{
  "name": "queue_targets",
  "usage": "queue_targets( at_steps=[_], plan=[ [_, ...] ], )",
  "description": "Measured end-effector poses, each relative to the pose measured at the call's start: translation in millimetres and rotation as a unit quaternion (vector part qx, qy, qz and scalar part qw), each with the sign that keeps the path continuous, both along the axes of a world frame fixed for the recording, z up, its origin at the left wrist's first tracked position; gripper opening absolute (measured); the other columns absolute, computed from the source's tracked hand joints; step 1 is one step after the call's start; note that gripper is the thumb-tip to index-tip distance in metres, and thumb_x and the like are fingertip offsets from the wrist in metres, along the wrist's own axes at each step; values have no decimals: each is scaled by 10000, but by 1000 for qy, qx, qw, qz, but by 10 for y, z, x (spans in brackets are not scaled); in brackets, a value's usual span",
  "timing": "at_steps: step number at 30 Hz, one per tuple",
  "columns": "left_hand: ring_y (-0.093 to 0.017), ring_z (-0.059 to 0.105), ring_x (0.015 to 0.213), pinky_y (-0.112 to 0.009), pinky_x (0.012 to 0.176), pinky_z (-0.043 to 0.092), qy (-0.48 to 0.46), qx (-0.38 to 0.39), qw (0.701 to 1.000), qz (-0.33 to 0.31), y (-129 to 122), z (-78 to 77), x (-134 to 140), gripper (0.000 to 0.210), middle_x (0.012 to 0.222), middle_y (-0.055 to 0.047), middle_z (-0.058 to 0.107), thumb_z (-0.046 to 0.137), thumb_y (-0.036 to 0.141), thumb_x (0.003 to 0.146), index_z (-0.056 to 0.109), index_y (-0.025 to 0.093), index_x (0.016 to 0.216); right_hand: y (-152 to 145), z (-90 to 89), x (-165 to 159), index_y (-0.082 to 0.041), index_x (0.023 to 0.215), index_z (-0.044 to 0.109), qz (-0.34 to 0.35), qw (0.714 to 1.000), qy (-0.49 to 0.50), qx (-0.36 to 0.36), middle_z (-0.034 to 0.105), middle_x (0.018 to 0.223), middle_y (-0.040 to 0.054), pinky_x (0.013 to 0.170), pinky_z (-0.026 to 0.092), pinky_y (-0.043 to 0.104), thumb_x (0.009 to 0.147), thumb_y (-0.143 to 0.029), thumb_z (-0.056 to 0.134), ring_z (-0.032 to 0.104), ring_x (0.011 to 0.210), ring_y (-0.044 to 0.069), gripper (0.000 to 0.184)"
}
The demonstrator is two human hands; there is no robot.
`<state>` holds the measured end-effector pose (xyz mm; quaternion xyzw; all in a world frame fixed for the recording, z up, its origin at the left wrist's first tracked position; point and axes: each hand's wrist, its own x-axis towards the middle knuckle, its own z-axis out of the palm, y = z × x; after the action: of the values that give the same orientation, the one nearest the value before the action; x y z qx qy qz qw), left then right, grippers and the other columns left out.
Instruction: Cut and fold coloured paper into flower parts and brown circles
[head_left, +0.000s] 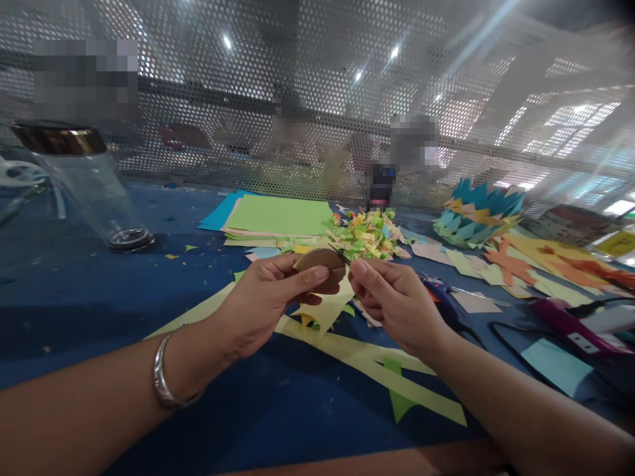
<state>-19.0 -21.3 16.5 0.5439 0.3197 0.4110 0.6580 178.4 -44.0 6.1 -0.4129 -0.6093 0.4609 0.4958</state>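
My left hand (270,287) is closed around a brown rounded cardboard piece (331,271), thumb on its front face. Pale yellow paper (325,307) hangs just below and behind the cardboard. Close on the right, my right hand (391,297) is closed on scissors (340,253); only their thin dark blades show, at the cardboard's upper right edge, and the handles are hidden in the fingers. Long pale yellow paper strips (377,370) and a green scrap (399,396) lie on the blue table (238,410) beneath the hands.
Stacked coloured sheets (280,213) lie behind my hands, beside a heap of small cuttings (367,235). A glass jar (92,185) stands at left. On the right are a blue-and-yellow folded paper piece (479,211), orange scraps (513,264), a purple power strip (570,327) and cables. Perforated metal screen (208,99) behind.
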Motion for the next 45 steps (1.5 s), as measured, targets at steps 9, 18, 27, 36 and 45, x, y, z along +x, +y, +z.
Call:
queue_targets(
  at_steps=[9, 18, 27, 36, 45],
  plan=[
    [-149, 640, 808, -243, 684, 452, 13, 25, 1000, -3, 37, 10, -41, 233, 873, -39, 743, 740, 339, 818, 762, 203, 1006, 15, 15, 48, -192, 658, 495, -1, 999, -44, -4, 246, 486, -97, 374, 141, 216, 920, -544, 590, 192, 395, 42, 449],
    [-107, 576, 710, -208, 634, 440, 8, 67, 998, -8, 109, -29, -73, 161, 787, -6, 696, 738, 316, 827, 768, 211, 945, 13, 39, 67, -189, 639, 461, -6, 996, -89, 22, 245, 495, -95, 381, 163, 201, 929, -556, 569, 209, 402, 36, 480],
    [-90, 529, 673, -211, 634, 436, 15, 86, 996, -13, 130, -7, -82, 121, 748, 9, 648, 726, 287, 841, 750, 180, 892, 22, 57, 75, -186, 639, 487, -1, 994, -101, 28, 264, 487, -93, 379, 159, 201, 927, -563, 567, 217, 395, 33, 481],
    [-78, 529, 654, -204, 627, 444, 17, 92, 995, -18, 135, -41, -90, 109, 750, 22, 661, 744, 274, 827, 754, 192, 898, 20, 33, 81, -193, 652, 476, 8, 996, -91, 6, 248, 482, -98, 377, 165, 202, 929, -573, 555, 207, 392, 37, 477],
    [-87, 546, 677, -209, 643, 452, 24, 96, 995, -25, 150, -65, -95, 138, 787, 7, 688, 739, 297, 832, 764, 205, 931, 13, 49, 66, -189, 649, 479, 17, 997, -73, -16, 248, 476, -100, 371, 165, 194, 922, -580, 563, 206, 388, 33, 484]
  ],
)
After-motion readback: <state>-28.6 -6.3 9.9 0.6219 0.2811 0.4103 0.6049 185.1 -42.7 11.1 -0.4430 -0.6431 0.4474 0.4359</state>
